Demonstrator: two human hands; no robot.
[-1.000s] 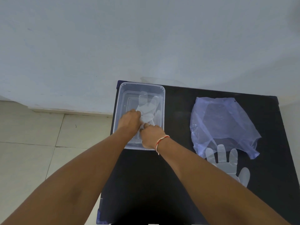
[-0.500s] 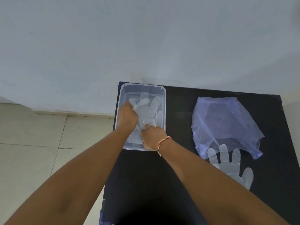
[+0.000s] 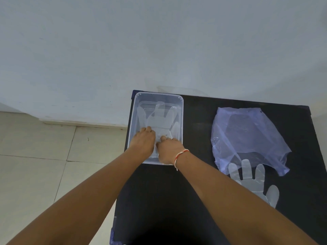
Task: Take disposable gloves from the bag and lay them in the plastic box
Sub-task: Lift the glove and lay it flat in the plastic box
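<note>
Both hands reach into the clear rectangular plastic box [image 3: 180, 119] on the black table [image 3: 194, 191]. The left hand [image 3: 142, 145] and right hand [image 3: 169, 150] press curled fingers on a translucent disposable glove [image 3: 159, 119] lying flat inside; whether they pinch it is unclear. Right of the box lie a crumpled bluish plastic bag [image 3: 247, 137] and a second clear glove [image 3: 254, 181].

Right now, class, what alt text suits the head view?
Both hands, left and right, press a clear glove flat inside a plastic box on a black table; another glove lies by the bag.
</note>
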